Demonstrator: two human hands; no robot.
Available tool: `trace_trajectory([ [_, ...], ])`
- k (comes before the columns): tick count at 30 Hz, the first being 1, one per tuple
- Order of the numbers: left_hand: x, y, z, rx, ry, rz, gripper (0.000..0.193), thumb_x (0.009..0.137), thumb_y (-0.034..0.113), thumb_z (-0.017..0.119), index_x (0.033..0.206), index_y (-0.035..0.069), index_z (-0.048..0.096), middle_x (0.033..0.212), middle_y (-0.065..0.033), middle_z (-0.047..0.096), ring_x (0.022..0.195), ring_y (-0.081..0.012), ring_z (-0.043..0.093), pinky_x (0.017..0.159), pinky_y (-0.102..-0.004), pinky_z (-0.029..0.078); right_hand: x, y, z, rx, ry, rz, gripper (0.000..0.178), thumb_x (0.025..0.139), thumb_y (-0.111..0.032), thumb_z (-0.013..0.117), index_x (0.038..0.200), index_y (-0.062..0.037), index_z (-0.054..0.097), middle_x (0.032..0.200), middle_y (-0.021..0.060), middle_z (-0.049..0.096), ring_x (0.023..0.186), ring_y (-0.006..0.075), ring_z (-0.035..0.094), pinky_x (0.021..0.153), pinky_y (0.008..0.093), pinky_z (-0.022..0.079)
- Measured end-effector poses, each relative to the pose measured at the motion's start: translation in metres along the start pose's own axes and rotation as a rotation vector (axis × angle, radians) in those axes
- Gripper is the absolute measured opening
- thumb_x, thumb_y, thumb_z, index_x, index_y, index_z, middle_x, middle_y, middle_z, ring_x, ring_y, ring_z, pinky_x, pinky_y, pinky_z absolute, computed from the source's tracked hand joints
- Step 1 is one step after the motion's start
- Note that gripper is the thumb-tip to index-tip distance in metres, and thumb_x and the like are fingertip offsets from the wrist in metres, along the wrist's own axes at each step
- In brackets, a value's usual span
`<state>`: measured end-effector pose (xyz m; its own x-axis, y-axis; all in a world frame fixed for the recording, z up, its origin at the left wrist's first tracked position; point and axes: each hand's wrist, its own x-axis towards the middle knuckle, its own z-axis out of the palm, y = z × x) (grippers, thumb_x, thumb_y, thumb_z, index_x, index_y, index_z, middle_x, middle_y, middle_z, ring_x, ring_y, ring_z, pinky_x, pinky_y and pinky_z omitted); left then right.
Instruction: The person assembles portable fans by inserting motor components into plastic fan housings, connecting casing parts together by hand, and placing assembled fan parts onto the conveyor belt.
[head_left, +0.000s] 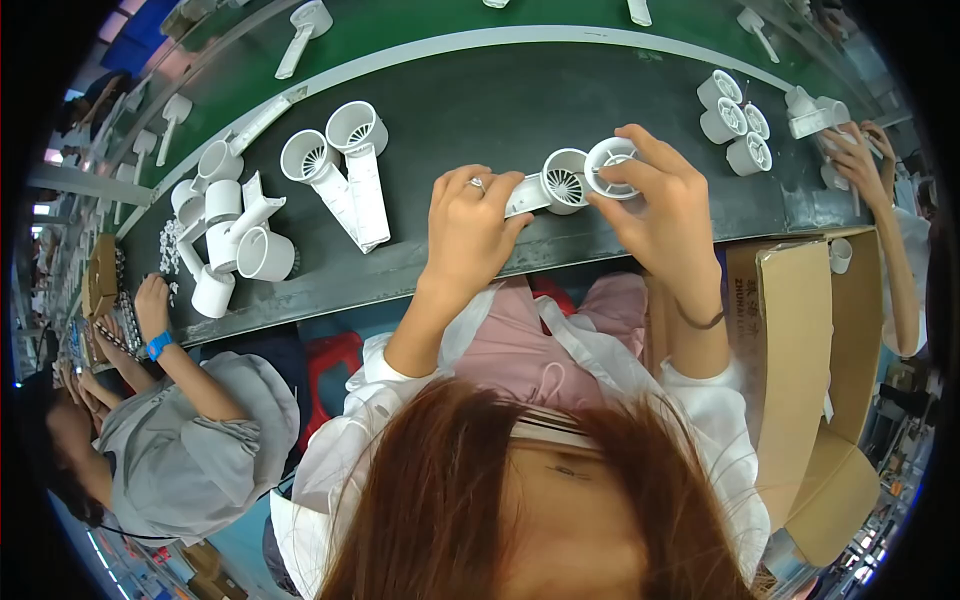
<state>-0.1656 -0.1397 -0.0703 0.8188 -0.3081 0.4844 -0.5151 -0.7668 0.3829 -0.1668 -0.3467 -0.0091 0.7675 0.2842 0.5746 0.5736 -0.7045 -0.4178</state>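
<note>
Over the dark bench, my left hand (472,225) is closed around the handle of a white plastic housing (565,185), whose round barrel has a slotted grille inside. My right hand (662,205) grips a short white cylinder (608,160) with spokes inside, thumb and fingers at its rim. The cylinder is right beside the barrel; whether they touch I cannot tell. To the left of my hands lie two more white handled housings (350,190), side by side with handles toward me. Several short white cylinders (735,120) are grouped at the right.
White handled parts (225,235) are piled at the left, by small white pieces (170,245). A co-worker's hand (152,305) is near them; another's (855,160) works at the right. Beyond a pale rail (520,38) is a green belt (420,22). A cardboard box (795,340) stands at my right.
</note>
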Motion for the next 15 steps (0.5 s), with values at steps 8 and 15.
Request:
trace_trajectory([
  [8,-0.001,0.008,0.01,-0.107,0.033,0.005,0.035,0.063,0.014,0.079,0.094,0.008,0.066,0.088,-0.0109,0.065,0.095,-0.0284,0.059,0.084,-0.0409,0.043,0.024,-0.005,0.0,0.081,-0.212,0.205,0.023,0.06,-0.005,0.078,0.077,0.0066,0.067,0.091,0.0205,0.068,0.069,0.0328,0.067,0.061,0.0321,0.052],
  [15,0.001,0.023,0.021,-0.167,0.011,-0.015,0.031,0.067,0.016,0.078,0.093,0.005,0.067,0.094,-0.0132,0.065,0.099,-0.0298,0.057,0.088,-0.0428,0.041,0.043,-0.005,-0.004,0.09,-0.424,0.275,0.024,0.061,-0.007,0.077,0.077,0.0078,0.067,0.073,0.0186,0.066,0.062,0.0292,0.065,0.059,0.0317,0.05],
])
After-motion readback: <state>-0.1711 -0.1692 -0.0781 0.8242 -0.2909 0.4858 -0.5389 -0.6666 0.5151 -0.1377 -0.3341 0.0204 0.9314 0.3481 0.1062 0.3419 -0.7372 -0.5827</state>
